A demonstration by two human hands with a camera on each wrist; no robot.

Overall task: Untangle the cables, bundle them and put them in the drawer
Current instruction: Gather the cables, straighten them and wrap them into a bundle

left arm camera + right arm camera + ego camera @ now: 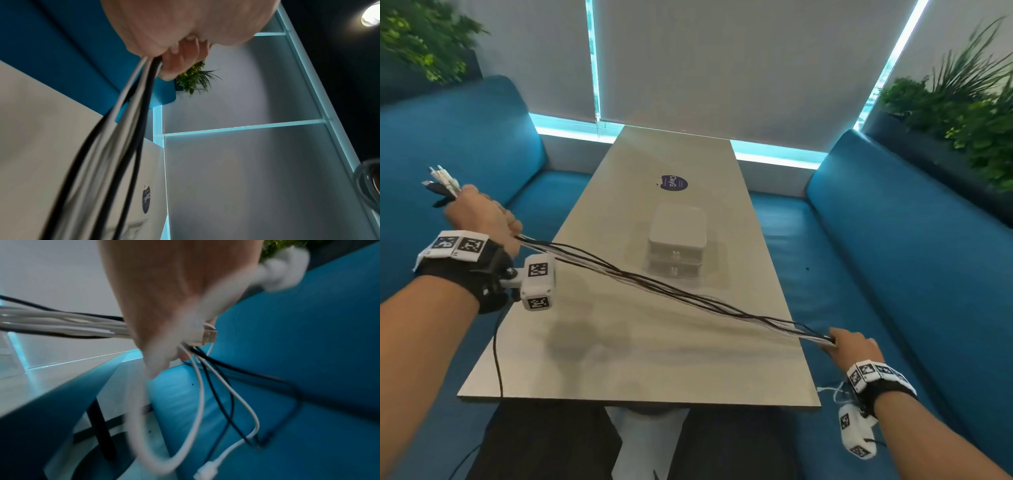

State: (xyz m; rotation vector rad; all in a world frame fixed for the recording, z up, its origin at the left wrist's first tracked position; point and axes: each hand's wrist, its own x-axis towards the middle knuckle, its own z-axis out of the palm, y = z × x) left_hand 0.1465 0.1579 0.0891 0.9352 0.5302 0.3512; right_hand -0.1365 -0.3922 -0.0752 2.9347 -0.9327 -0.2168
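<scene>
- The left hand (482, 214) is raised over the left edge of the table (619, 359), with its fingers curled tight round a bunch of black and white cables (671, 291).
- The plug ends (441, 183) of the cables stick out past the back of that fist, over the blue bench seat (465, 144) on the left.
- In the left wrist view the fingers (180, 61) close on the strands, which run away from the fist side by side.
- The cables stretch in a taut, loosely twisted line above the table, from its left edge across to its near right corner.
- The right hand (851, 344) sits just off the near right corner of the table and grips the other end of the bunch, fingers wrapped round it.
- In the right wrist view several loose tails (205, 402), white and black, hang below the right fist over the right bench; a flat metal plug (209, 335) shows at the fist, and a white plug (205, 469) dangles lowest.
- That view is blurred, so the number of strands cannot be told.
- A small white chest of two drawers (676, 245) stands on the middle of the table, both drawers pushed in, behind and apart from the stretched cables.
- A dark round sticker (673, 182) lies on the table beyond the chest, towards the far edge.
</scene>
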